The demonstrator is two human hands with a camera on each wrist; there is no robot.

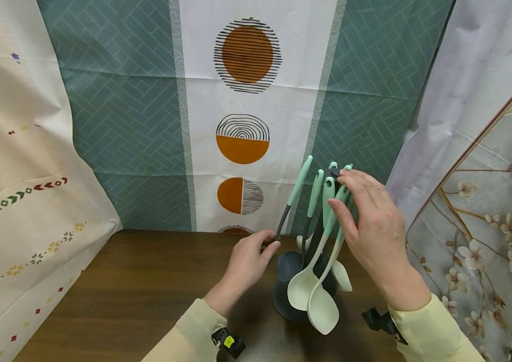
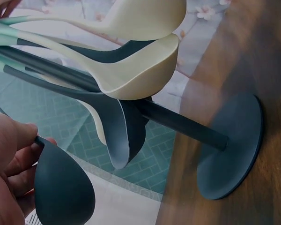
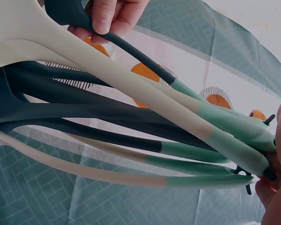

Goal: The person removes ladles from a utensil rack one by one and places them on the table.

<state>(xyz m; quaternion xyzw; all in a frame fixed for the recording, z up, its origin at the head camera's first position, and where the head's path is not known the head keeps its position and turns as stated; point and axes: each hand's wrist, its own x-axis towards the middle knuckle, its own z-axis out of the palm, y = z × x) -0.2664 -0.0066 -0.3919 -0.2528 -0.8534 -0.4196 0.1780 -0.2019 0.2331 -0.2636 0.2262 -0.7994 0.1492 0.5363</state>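
Observation:
My left hand (image 1: 253, 256) pinches a dark spoon (image 2: 63, 185) by its neck, just above the bowl. Its green-tipped handle (image 1: 300, 181) leans up and to the right, left of a black utensil stand (image 2: 187, 124). Curled fingers of my right hand (image 1: 373, 226) grip the stand's top among the hooks; the exact contact is partly hidden. Several utensils with green handles hang there: a cream ladle (image 1: 323, 309), another cream spoon or ladle (image 1: 302, 289) and a dark ladle (image 2: 124, 131) among them. The spoon in my left hand is apart from the stand's hooks in the head view.
The stand's round black base (image 2: 234, 150) rests on a brown wooden table (image 1: 147, 296). Behind hangs a green and white cloth (image 1: 124, 125) with orange circles. Patterned cloth (image 1: 16, 201) covers the left side, and a floral curtain (image 1: 486, 241) the right.

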